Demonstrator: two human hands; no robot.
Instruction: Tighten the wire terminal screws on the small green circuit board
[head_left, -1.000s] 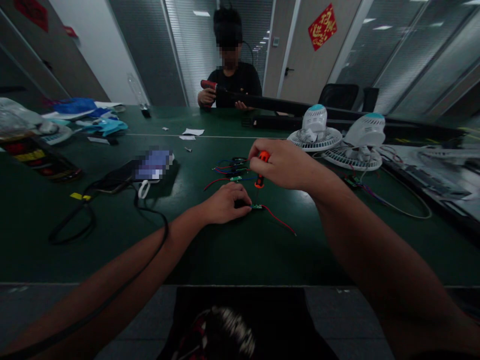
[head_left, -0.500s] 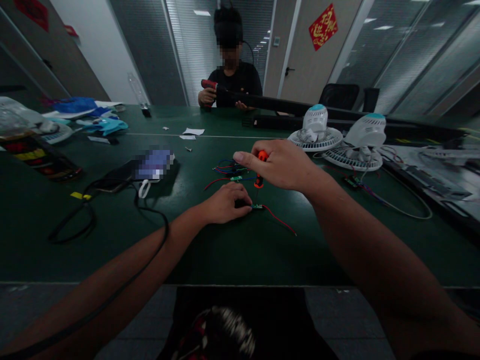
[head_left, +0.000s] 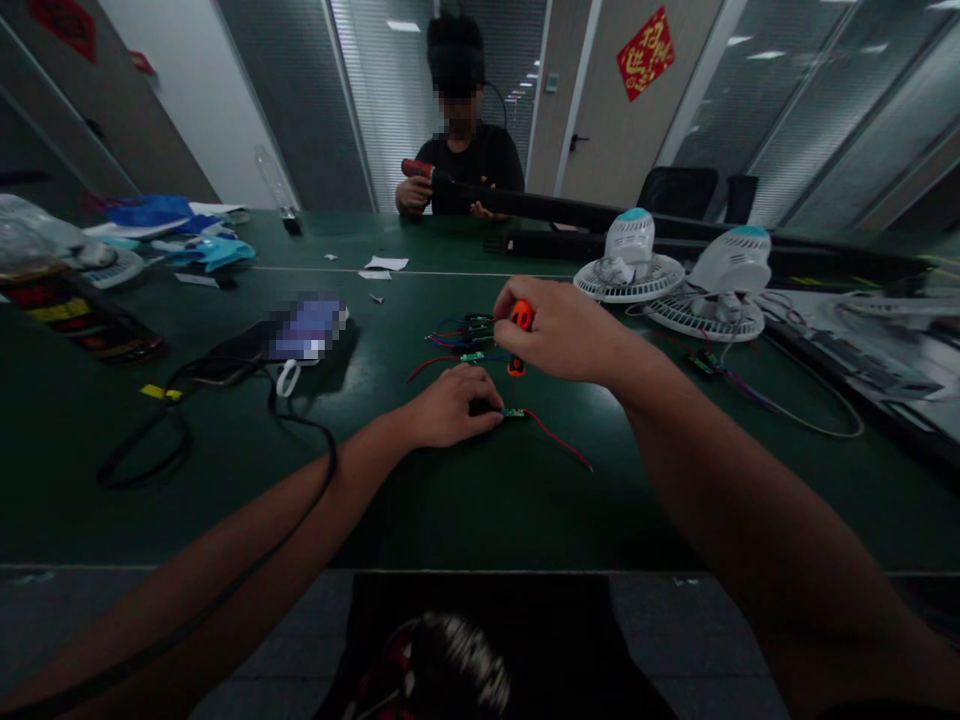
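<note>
My left hand (head_left: 450, 408) rests on the green table (head_left: 465, 500), its fingers pinched on a small green circuit board (head_left: 514, 412) with a red wire (head_left: 559, 440) trailing to the right. My right hand (head_left: 559, 330) is closed around an orange-handled screwdriver (head_left: 520, 335) held upright, its tip pointing down at the board. Behind the hands lies a bundle of blue and red wires with another small board (head_left: 461, 340).
Two white fan heads (head_left: 630, 262) (head_left: 724, 285) lie at the right with loose cables. A black cable (head_left: 225, 420) loops at the left beside a phone. Bottles and blue cloths sit at the far left. A person across the table holds a red tool against a long black bar (head_left: 600, 213).
My right hand's thumb, stretched out half a second ago, has curled back around the screwdriver handle. My left hand and the board have not moved.
</note>
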